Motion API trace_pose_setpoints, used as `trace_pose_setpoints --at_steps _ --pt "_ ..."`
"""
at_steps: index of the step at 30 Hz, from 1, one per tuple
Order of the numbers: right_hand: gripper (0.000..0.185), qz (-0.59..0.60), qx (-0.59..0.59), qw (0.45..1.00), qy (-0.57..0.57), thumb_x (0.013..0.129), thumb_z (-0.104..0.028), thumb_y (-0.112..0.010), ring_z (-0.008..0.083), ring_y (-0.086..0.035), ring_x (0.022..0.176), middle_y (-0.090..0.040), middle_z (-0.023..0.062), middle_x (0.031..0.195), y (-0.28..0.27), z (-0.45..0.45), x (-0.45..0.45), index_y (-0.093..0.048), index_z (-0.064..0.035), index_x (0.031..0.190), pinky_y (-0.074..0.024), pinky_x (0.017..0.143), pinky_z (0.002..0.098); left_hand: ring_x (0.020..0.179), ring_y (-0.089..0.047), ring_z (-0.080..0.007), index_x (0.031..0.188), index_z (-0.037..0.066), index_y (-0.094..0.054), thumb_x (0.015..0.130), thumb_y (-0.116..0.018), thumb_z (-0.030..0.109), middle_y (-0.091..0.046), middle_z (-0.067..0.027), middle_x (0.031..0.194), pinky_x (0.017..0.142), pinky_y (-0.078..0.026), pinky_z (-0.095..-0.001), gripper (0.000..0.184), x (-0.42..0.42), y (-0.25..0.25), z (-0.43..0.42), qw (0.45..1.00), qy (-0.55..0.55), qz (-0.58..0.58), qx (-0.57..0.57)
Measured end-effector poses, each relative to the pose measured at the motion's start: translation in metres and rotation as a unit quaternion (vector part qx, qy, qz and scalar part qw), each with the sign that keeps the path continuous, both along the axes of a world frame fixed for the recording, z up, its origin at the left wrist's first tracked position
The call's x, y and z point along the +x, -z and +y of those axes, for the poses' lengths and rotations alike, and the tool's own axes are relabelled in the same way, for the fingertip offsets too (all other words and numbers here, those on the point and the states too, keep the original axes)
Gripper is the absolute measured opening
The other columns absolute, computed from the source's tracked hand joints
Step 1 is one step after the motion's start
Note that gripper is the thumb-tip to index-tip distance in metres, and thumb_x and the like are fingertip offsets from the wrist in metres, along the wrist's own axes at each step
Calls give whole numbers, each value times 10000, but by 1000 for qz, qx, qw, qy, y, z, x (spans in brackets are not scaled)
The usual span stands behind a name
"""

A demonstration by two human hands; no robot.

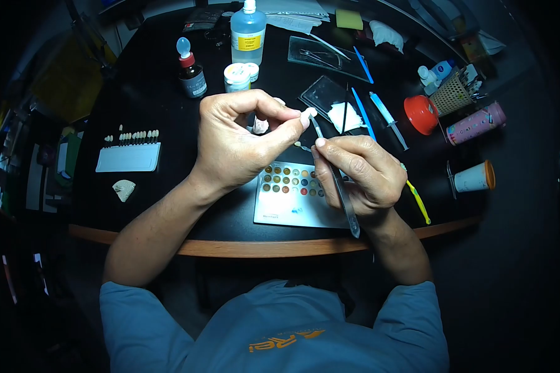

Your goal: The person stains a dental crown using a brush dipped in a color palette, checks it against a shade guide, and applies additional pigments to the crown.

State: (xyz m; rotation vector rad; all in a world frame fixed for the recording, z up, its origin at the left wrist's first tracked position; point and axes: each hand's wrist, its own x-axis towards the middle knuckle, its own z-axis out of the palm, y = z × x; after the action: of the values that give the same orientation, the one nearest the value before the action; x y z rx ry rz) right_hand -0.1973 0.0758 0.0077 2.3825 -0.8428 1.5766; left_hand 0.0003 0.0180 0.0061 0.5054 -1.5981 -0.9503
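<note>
My left hand [236, 140] pinches a small white tooth-shaped dental crown [312, 112] between thumb and fingertips, raised above the desk. Closed around a pair of slim metal tweezers [338, 177], my right hand [364, 171] brings the narrow end up against or very near the crown. Whether the tips touch it I cannot tell. Beneath both hands lies a white palette [292, 210] with rows of small coloured wells; my right hand hides part of it. A small tooth-coloured piece [298, 143] shows just above the palette.
A tooth shade guide [128, 158] lies at left. Behind stand a dropper bottle [193, 81], a large clear bottle [247, 40] and white jars [237, 76]. To the right are white tissue [345, 117], a syringe [389, 119], a red bowl [420, 115] and a cup [473, 177].
</note>
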Motion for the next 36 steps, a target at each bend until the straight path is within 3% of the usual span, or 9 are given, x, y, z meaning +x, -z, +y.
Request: trace_pose_setpoints --at_steps 1,10,19,22,28,32,36 --pt "325 2 0 1000 -5 709 58 -839 181 -723 688 -716 107 827 0 0 0 -778 5 1024 -568 561 257 654 -657 -39 824 18 -777 853 -816 23 -759 -56 750 579 -458 -182 49 -2 1 0 1000 -4 17 -6" --pt "334 -15 -7 1000 -9 700 63 -843 171 -714 681 -711 102 826 2 -2 -3 -780 6 1023 -561 557 255 657 -671 -47 827 20 -777 854 -811 17 -758 -57 752 575 -470 -183 44 0 0 -1 1000 -6 5 -18" --pt "331 -7 9 1000 -4 701 53 -845 170 -711 683 -710 101 832 0 1 -1 -781 5 1021 -559 560 254 713 -708 -82 844 15 -784 843 -806 2 -770 -77 794 641 -531 -205 26 0 2 -3 1000 4 13 -19" --pt "326 5 5 1000 -10 702 44 -847 168 -710 682 -709 101 827 -1 0 -1 -781 6 1018 -556 557 253 850 -750 -166 896 -24 -773 830 -793 -75 -771 -143 877 893 -594 -311 86 6 0 -2 999 17 -32 -20" --pt "305 9 5 1000 -29 708 56 -838 164 -709 676 -708 105 816 -3 0 -5 -778 15 1004 -554 552 247 879 -754 -179 898 -25 -774 822 -794 -78 -770 -153 915 881 -595 -308 95 4 -2 0 999 4 -22 -30" --pt "224 -44 19 998 -36 729 126 -758 172 -721 694 -710 133 816 -9 6 -8 -750 40 936 -561 567 254 883 -755 -185 890 -19 -773 807 -795 -89 -769 -156 932 851 -598 -302 111 7 -3 -2 997 -3 -37 -68" --pt "204 -73 11 997 -16 762 111 -740 181 -713 709 -720 157 831 -15 2 -23 -722 53 957 -561 595 264 853 -753 -178 861 -7 -773 789 -809 -80 -769 -146 903 798 -598 -289 108 7 -4 -4 991 -18 -48 -121"
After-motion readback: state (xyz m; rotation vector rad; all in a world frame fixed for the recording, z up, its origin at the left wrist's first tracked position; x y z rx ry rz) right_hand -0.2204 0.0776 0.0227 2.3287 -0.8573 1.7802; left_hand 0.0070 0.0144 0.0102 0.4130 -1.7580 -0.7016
